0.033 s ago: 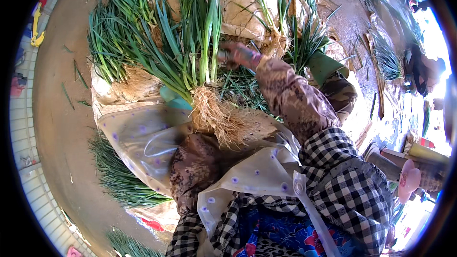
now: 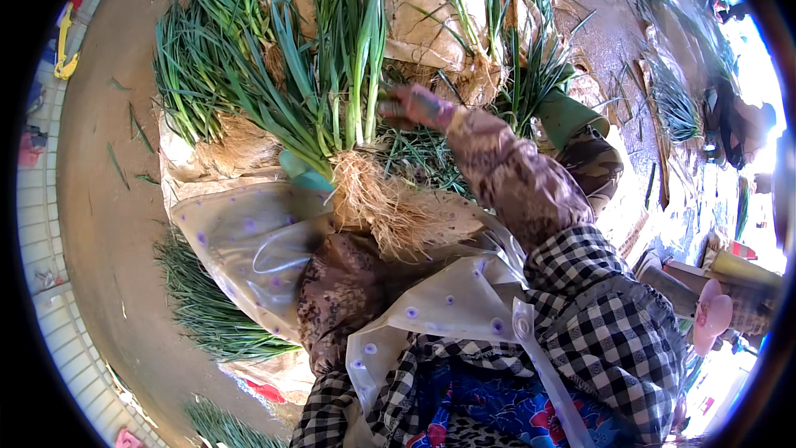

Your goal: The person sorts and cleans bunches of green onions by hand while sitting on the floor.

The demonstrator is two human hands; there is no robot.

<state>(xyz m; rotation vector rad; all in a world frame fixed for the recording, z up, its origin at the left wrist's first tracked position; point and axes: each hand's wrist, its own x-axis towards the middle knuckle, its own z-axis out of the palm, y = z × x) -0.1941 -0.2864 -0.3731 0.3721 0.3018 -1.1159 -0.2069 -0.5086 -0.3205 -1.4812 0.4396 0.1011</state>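
- Head view, nearest me: my clear spotted apron [image 2: 439, 299] spreads on the near side of the rooted bunch [image 2: 361, 95], the landmark for everything here.
- My left sleeve [image 2: 340, 282] reaches up to the near end of that bunch; the left hand is hidden about the roots [image 2: 365, 191], so I cannot tell whether it grips anything.
- Left of the bunch, on its near side, lies a heap of green leaves [image 2: 211, 303].
- The bunch itself sits straight ahead, its long axis running away from me: pale tangled roots toward my apron, green stalks and leaves pointing off.
- My right hand [image 2: 414, 108] is just right of the stalks, about midway along what shows, and lies nearer to them than to the roots. It is blurred; I cannot tell how wide the fingers are or whether they hold a stalk.
- Loose cut leaves [image 2: 423, 158] lie right of the bunch, below that hand.
- More leafy bundles rest beyond: one left [image 2: 195, 83], one right [image 2: 477, 66], with tan sacking [image 2: 414, 12] between.
- I can make out no brand, label or writing anywhere.
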